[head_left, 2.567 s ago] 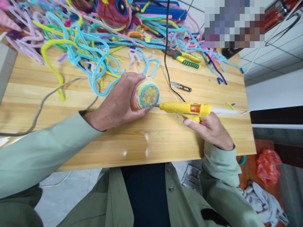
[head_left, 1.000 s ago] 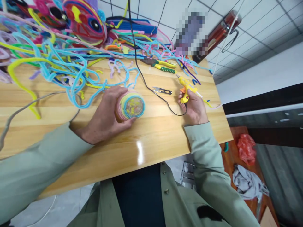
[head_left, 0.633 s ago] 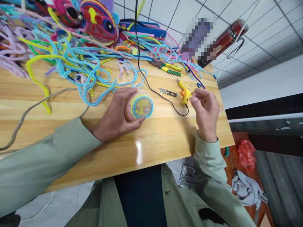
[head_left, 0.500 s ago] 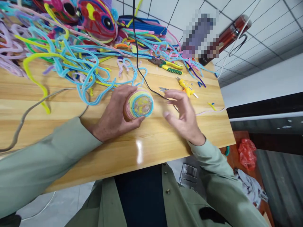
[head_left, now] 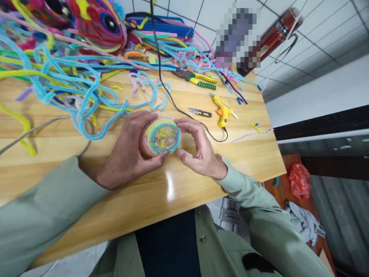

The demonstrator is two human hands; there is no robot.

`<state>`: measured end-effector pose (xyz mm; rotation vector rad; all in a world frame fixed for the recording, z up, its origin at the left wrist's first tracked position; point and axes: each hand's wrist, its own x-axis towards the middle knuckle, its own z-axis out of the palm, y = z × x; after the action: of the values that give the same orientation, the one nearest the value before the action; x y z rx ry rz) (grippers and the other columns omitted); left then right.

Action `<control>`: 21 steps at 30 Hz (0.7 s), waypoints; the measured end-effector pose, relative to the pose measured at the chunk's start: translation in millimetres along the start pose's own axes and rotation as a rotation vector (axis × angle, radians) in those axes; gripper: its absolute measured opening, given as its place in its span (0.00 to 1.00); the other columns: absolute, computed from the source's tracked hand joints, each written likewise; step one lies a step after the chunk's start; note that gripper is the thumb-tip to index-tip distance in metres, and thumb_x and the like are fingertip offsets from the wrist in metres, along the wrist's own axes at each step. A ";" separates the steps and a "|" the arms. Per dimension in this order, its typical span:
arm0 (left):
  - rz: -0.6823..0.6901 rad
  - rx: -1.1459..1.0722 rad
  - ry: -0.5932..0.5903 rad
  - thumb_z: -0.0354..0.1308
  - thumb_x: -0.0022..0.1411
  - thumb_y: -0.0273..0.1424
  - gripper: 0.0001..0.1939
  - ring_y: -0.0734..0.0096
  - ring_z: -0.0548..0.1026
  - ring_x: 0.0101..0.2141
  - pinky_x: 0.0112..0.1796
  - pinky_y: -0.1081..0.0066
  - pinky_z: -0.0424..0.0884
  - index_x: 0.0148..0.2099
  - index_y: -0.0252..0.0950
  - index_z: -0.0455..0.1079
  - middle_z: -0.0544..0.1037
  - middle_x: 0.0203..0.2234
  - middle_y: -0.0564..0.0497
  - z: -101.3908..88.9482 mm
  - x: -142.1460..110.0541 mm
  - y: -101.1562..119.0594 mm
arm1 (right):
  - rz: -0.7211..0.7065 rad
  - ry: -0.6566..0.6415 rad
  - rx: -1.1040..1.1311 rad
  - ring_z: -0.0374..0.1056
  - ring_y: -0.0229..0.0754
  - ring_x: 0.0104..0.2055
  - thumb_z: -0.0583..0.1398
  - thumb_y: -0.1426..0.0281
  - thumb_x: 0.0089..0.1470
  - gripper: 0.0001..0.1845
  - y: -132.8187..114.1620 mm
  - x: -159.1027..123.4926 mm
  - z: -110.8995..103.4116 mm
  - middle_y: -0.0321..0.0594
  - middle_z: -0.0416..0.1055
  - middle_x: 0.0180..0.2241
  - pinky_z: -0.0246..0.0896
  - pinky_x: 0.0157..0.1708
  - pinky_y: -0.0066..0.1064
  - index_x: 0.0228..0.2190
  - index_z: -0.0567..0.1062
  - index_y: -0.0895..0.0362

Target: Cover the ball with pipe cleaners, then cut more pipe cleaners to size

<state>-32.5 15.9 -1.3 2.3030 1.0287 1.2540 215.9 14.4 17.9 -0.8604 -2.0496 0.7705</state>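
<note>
A round jar-like piece (head_left: 148, 135) is wrapped in rings of pink, yellow and light blue pipe cleaner. Its see-through end, with yellow bits showing in it, faces up towards me. My left hand (head_left: 129, 148) is wrapped round its left side, thumb along the near edge. At its right rim is my right hand (head_left: 200, 148), fingers curved, with the fingertips at the upper edge and the thumb at the lower edge. Black thread snips (head_left: 200, 112) lie behind my right hand. Beside them sits a yellow hot glue gun (head_left: 223, 109) with a black cord.
Tangled pipe cleaners (head_left: 86, 88) cover the back left of the wooden table (head_left: 245, 161). Pliers (head_left: 196, 79) with yellow-green handles lie behind the snips. Colourful fish-like figures (head_left: 98, 25) stand at the back. A red flask (head_left: 273, 38) is at the far right corner.
My right hand has moved left to the wrapped piece and its fingers have come to the rim. My left hand still holds it. The view has shifted slightly, uncovering the snips and glue gun.
</note>
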 end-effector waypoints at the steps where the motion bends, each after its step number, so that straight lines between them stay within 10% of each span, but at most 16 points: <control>1: 0.003 0.004 -0.001 0.71 0.64 0.37 0.43 0.41 0.74 0.64 0.63 0.38 0.75 0.76 0.43 0.57 0.72 0.63 0.39 0.1 -0.2 -0.8 | -0.017 -0.001 -0.017 0.68 0.57 0.68 0.63 0.59 0.67 0.28 -1.0 0.0 -0.4 0.52 0.70 0.65 0.69 0.65 0.58 0.63 0.66 0.50; 9: -0.023 0.027 -0.027 0.69 0.65 0.38 0.43 0.42 0.73 0.64 0.64 0.38 0.74 0.77 0.44 0.56 0.73 0.63 0.39 -1.1 -1.0 1.9 | 0.095 0.290 -0.371 0.77 0.51 0.52 0.57 0.62 0.74 0.11 34.6 15.8 -66.6 0.45 0.81 0.48 0.73 0.59 0.52 0.50 0.78 0.50; 16: -0.031 -0.043 0.037 0.71 0.63 0.34 0.42 0.39 0.75 0.63 0.63 0.36 0.75 0.75 0.47 0.59 0.74 0.62 0.40 3.9 0.5 4.4 | 0.234 -0.051 -0.700 0.73 0.58 0.53 0.66 0.68 0.65 0.09 102.9 26.5 -83.2 0.51 0.79 0.46 0.71 0.56 0.54 0.46 0.81 0.54; 21: 0.004 -0.031 0.033 0.71 0.63 0.34 0.42 0.42 0.74 0.63 0.63 0.39 0.74 0.74 0.44 0.58 0.74 0.61 0.38 4.3 0.7 2.4 | 0.287 0.000 -0.676 0.71 0.55 0.47 0.64 0.61 0.68 0.09 119.3 26.7 -76.3 0.47 0.75 0.40 0.69 0.59 0.57 0.41 0.77 0.55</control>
<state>-27.7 15.0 -1.9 2.2695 1.0094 1.3041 303.0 122.7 -20.3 -1.5469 -2.2397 0.1966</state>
